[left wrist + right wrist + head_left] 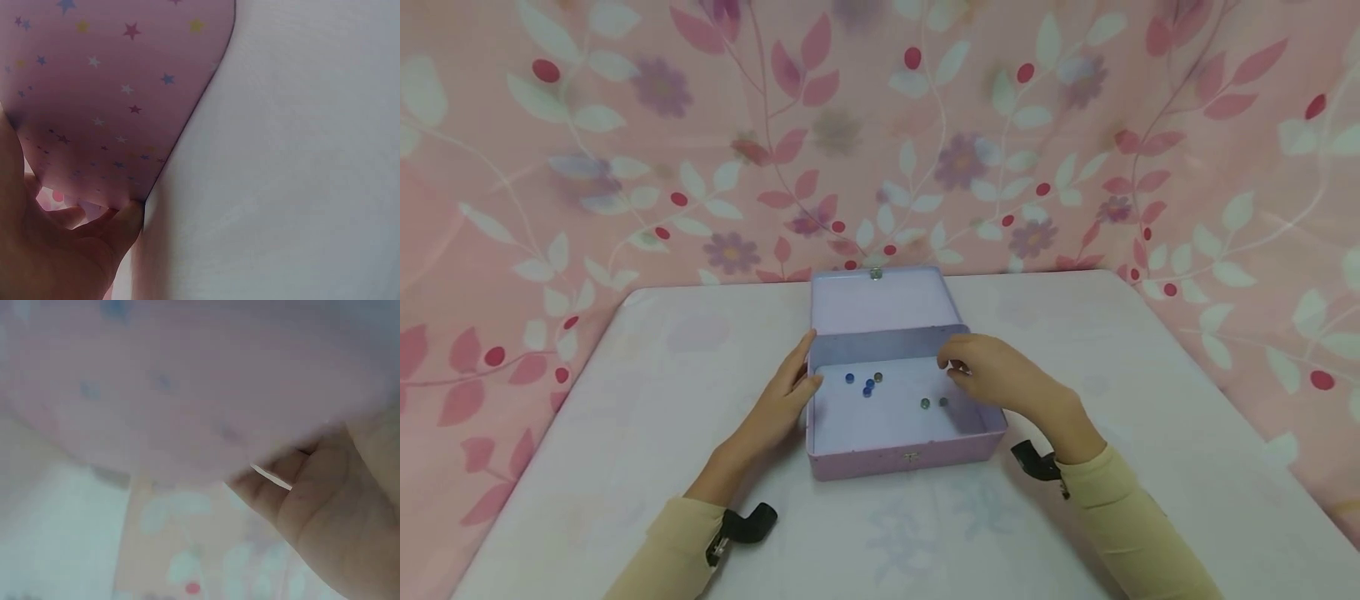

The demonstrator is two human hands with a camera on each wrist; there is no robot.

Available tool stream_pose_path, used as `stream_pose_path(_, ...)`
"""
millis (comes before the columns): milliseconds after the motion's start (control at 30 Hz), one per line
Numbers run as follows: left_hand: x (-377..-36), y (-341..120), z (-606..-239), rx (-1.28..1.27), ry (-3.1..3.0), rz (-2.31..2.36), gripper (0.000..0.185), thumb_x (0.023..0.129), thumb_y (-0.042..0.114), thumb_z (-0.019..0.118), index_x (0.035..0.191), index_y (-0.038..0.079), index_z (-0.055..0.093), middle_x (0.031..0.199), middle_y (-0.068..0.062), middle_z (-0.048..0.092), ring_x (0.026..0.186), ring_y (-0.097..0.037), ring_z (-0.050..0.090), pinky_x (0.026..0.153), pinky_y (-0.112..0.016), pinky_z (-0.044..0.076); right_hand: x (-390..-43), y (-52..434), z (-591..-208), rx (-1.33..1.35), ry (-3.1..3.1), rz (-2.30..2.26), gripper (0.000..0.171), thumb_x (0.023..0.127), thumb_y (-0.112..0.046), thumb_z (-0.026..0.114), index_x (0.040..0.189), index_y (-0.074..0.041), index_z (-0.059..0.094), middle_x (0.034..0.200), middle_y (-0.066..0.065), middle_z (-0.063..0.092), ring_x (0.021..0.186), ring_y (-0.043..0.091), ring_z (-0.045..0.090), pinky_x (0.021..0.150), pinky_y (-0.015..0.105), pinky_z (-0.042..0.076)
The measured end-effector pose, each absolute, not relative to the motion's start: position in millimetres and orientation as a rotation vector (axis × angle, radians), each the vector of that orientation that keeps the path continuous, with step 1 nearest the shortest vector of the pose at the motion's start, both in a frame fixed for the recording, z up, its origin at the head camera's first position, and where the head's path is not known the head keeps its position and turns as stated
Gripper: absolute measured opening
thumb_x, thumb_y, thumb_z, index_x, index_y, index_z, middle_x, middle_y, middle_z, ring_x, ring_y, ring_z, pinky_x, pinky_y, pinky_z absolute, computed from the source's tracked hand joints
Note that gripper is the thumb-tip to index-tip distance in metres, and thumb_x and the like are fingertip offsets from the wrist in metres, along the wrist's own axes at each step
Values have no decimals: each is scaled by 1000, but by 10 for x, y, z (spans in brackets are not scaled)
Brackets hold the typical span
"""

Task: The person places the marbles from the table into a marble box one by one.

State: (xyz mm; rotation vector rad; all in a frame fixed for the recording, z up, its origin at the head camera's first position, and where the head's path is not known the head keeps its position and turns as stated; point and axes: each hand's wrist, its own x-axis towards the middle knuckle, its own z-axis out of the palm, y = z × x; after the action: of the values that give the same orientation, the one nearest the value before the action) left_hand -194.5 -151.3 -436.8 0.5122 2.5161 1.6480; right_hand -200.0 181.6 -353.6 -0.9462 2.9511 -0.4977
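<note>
A lilac tin box (898,457) stands open on the white table (1150,400), its lid (880,300) tilted back. Several small marbles (868,386), blue and grey-green, lie on its floor. My left hand (808,364) lies flat against the box's left wall, fingers straight and thumb at the rim. In the left wrist view the star-printed wall (112,94) fills the top left above that hand (62,250). My right hand (953,368) curls its fingers over the box's right wall. The blurred right wrist view shows the box (187,394) against the curled fingers (325,506). Nothing shows between the fingertips.
A pink floral cloth (625,167) hangs behind and at both sides of the table. Bare tabletop (685,358) lies left, right and in front of the box. Both cream sleeves (1120,517) reach in from the near edge.
</note>
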Motion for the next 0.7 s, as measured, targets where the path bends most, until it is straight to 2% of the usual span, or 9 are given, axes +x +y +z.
stream_pose_path(367, -1935, -1507, -4364, 516, 2519, 1648, 66, 105, 28, 41, 160, 35, 6, 168, 11, 4, 156, -25, 11, 124, -55, 18, -2088, 2134, -3423, -895, 3037, -579, 14, 89, -2, 66, 99, -9, 72, 91, 3, 66, 85, 14, 60, 77, 34, 55)
stream_pose_path(700, -1943, -1524, -4376, 519, 2513, 1651, 65, 105, 29, 41, 160, 35, 6, 168, 11, 4, 156, -26, 10, 124, -56, 17, -2194, 2505, -3447, -623, 2920, -474, 14, 89, -5, 63, 101, -4, 70, 86, 6, 64, 77, 19, 55, 71, 36, 49)
